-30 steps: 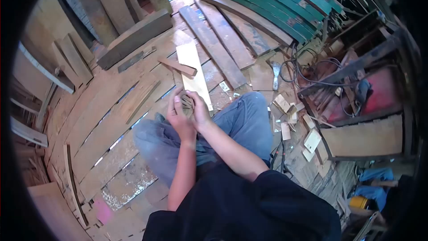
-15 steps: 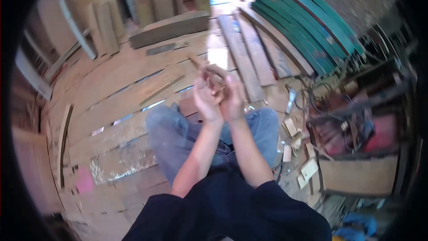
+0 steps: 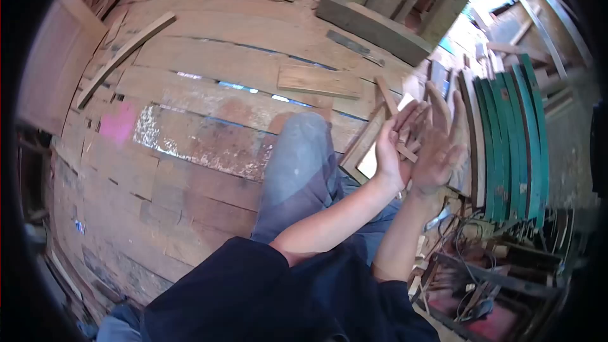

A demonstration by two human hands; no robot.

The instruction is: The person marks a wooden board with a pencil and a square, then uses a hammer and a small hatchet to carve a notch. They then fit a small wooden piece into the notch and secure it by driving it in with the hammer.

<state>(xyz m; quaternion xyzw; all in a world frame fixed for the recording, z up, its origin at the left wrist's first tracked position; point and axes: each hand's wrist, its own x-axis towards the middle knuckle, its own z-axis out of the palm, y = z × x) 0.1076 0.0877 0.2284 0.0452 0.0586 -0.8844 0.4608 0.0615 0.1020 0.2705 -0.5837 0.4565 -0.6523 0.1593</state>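
My left hand (image 3: 396, 145) is cupped with its fingers curled, and small wood pieces (image 3: 407, 151) lie in its palm. Close against it on the right, my right hand (image 3: 440, 149) is raised with its fingers spread apart. Both hands are above my lap, to the right of my bent knee (image 3: 304, 136). Behind them a wooden frame (image 3: 361, 142) is partly hidden by my hands and forearms.
A flat board (image 3: 318, 82) and a thick beam (image 3: 373, 27) lie on the plank floor (image 3: 190, 183). Green slats (image 3: 513, 145) stand at the right, above tangled cables (image 3: 465, 234). A curved wood strip (image 3: 126, 57) lies at the upper left.
The view has turned left, so the floor fills more of it and my hands appear farther right. My right hand's fingers have spread, and wood pieces now show in my left palm.
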